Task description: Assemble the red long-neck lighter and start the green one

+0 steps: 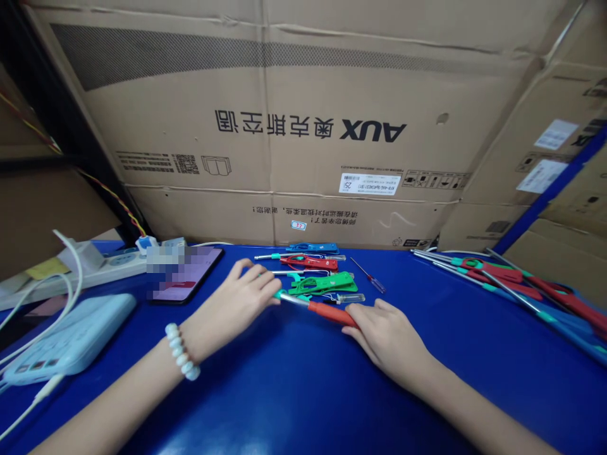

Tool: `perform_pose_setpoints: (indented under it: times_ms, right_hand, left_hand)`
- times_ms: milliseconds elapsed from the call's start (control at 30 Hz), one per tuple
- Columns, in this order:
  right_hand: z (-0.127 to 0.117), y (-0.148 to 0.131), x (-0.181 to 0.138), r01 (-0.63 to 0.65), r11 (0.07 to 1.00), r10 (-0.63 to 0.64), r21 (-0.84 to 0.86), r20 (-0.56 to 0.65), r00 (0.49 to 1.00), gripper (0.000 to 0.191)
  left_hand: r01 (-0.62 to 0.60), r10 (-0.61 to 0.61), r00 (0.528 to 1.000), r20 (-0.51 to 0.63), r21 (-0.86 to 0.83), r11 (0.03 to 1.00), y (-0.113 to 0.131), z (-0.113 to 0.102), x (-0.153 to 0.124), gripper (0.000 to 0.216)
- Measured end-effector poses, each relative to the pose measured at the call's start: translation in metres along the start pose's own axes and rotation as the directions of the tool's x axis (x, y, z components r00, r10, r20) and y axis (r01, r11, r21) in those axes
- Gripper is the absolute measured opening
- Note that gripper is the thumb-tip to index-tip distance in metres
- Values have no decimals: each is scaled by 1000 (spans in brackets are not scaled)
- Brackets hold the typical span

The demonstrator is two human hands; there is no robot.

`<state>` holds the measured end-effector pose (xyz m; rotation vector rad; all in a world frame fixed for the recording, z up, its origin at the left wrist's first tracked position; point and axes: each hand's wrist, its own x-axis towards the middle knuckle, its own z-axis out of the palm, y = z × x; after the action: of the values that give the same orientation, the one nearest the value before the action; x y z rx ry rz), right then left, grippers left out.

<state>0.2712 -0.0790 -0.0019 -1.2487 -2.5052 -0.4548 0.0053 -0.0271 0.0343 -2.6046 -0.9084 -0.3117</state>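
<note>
A long tool with a red handle [327, 312] and a metal shaft ending in a teal tip lies across the blue table between my hands. My right hand [386, 335] is closed round the red handle end. My left hand [237, 303], with a white bead bracelet at the wrist, pinches the teal tip end with curled fingers. Just beyond lie a green tool [322, 282], a red one [310, 261] and a blue one [313, 248], plus a small screwdriver [370, 276].
A phone [183, 273] lies at the left beside a power strip [71, 265], a light blue power bank [71, 338] and white cables. Several more long tools [516, 284] are piled at the right. Large cardboard boxes [294, 126] wall the table's back.
</note>
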Motion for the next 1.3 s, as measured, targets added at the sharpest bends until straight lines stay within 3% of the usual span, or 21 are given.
perform_pose_setpoints:
  times_ms: [100,200,533,767,933,1067,1167,1233,1300]
  right_hand:
    - [3,-10,-2,89,994,-90,-62,-12,996,30]
    - [6,-17,-4,147,982,-151,-122,-31,988,30]
    - [10,-24,-4,220,949,-259,-226,-161,952,36]
    - [11,-29,-8,187,960,-225,-210,-176,958,35]
    - [16,-31,-6,183,969,-215,-166,-199,956,37]
    - [16,-32,-5,185,981,-192,-51,-207,959,32]
    - [10,-22,-4,70,965,-32,252,-152,988,36]
    - [7,-11,-3,-106,838,149,535,-37,988,32]
    - [6,1,0,-240,693,289,680,44,956,28]
  left_hand:
    - [-119,123,992,25,-113,986,26,6,0,26]
    - [-139,144,989,24,-149,979,41,13,-2,24]
    - [-160,197,971,140,-237,958,45,11,-6,23]
    - [-128,176,975,138,-300,945,44,9,-7,28]
    - [-130,150,987,60,-248,960,53,15,-7,26]
    - [-132,145,989,39,-237,963,59,19,-8,30]
    - [-115,138,987,84,-237,965,55,17,-8,20]
    - [-108,137,984,111,-239,965,49,14,-7,15]
    - [-105,139,982,129,-241,965,45,9,-7,17]
